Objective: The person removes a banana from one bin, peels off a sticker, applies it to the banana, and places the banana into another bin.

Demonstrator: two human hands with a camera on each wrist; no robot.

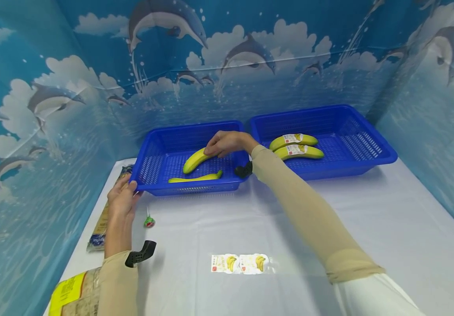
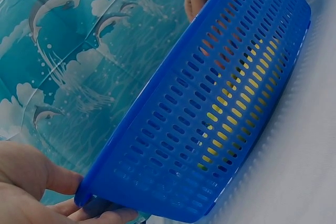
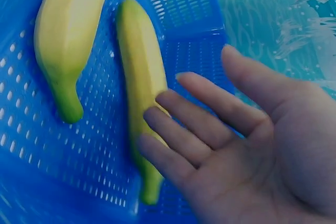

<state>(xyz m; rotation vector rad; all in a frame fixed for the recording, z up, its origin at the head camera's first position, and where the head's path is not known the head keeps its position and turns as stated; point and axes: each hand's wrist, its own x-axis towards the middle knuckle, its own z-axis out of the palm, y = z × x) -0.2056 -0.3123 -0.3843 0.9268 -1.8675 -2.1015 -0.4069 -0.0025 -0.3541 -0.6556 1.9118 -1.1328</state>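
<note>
My left hand [image 1: 122,197] grips the front left corner of the left blue basket [image 1: 159,188], thumb on top of the rim and fingers below, as the left wrist view shows. Inside that basket lie two unlabelled yellow bananas with green ends. Over the farther banana [image 1: 196,160] reaches my right hand [image 1: 227,142]. In the right wrist view its fingers [image 3: 184,137] are extended along that banana's side, the thumb well apart and the palm bare. The nearer banana [image 1: 195,178] lies along the basket's front wall, partly hidden by it in the head view.
A second blue basket [image 1: 362,163] at the right holds two bananas [image 1: 299,151] with white labels. Two banana stickers [image 1: 240,263] on a clear strip lie on the white table. At the left are a lollipop [image 1: 149,221], a long packet [image 1: 99,230] and a yellow-labelled bag [image 1: 73,294].
</note>
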